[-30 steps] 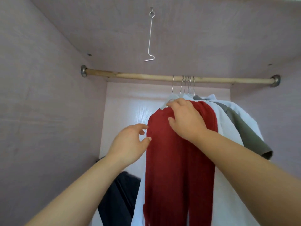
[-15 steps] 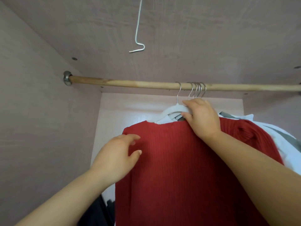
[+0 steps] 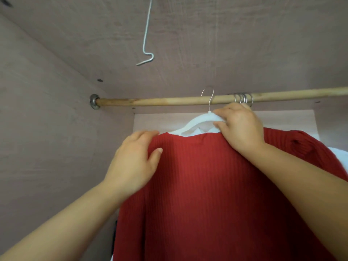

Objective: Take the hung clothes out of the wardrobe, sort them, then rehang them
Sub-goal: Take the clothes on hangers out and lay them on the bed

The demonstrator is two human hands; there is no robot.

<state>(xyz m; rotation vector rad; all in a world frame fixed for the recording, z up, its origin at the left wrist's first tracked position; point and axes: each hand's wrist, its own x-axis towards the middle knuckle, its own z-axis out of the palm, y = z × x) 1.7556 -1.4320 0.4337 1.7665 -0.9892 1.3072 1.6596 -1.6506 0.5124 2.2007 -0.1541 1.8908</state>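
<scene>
A red ribbed garment [image 3: 207, 185] hangs on a white hanger [image 3: 197, 122] in front of me and fills the lower middle of the view. My right hand [image 3: 239, 127] grips the hanger's top beside its metal hook [image 3: 208, 97]. The hook's loop rises above the wooden rod [image 3: 150, 101]; whether it still hangs on the rod I cannot tell. My left hand [image 3: 135, 162] rests on the garment's left shoulder, fingers straight along the top edge and thumb on the front. Several other hanger hooks [image 3: 243, 97] bunch on the rod just right of it.
The wardrobe's left wall [image 3: 47, 138] and ceiling [image 3: 226, 44] close in. A bent wire hook [image 3: 146, 44] dangles from the ceiling. White clothing [image 3: 340, 157] shows behind the red garment at the right. Something dark [image 3: 114, 238] lies low at the left.
The red garment's hanger has slid left, away from the other hooks, and its hook has risen. My left hand moved up onto the garment's left shoulder. The view tilted upward and closer.
</scene>
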